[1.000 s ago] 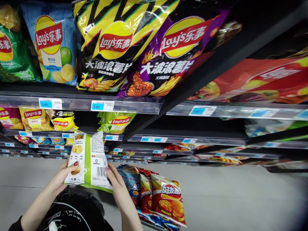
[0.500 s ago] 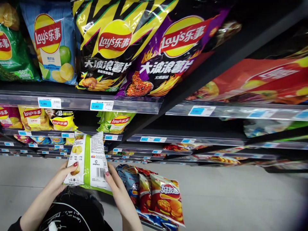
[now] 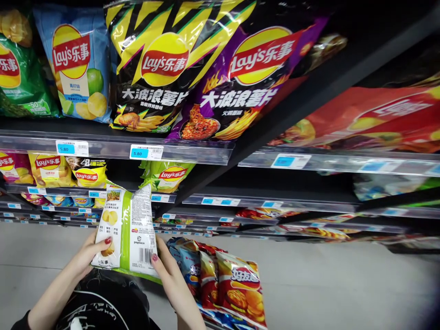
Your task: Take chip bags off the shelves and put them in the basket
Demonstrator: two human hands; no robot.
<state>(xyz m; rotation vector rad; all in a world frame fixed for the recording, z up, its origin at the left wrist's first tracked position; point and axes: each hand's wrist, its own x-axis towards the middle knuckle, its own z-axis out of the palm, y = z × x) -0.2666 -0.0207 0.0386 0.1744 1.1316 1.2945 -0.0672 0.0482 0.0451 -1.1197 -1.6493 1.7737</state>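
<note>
A white and green chip bag [image 3: 128, 231] is held upright in front of me with its printed back and barcode facing me. My left hand [image 3: 90, 254] grips its lower left corner, thumb on the face. Its lower right edge is pinched by my right hand [image 3: 168, 270], thumb beside the barcode. Several red and blue snack bags [image 3: 227, 286] hang below my right forearm; how they are carried is hidden.
Black store shelves [image 3: 192, 151] with price tags run along the left and right. Large Lay's bags [image 3: 161, 68] fill the top shelf, smaller yellow and green ones [image 3: 165, 174] the shelf below. Grey floor [image 3: 326, 284] lies beneath. My dark printed shirt [image 3: 103, 307] shows at the bottom.
The bag and both hands have shifted very slightly; the grip is the same. The view has tipped a little.
</note>
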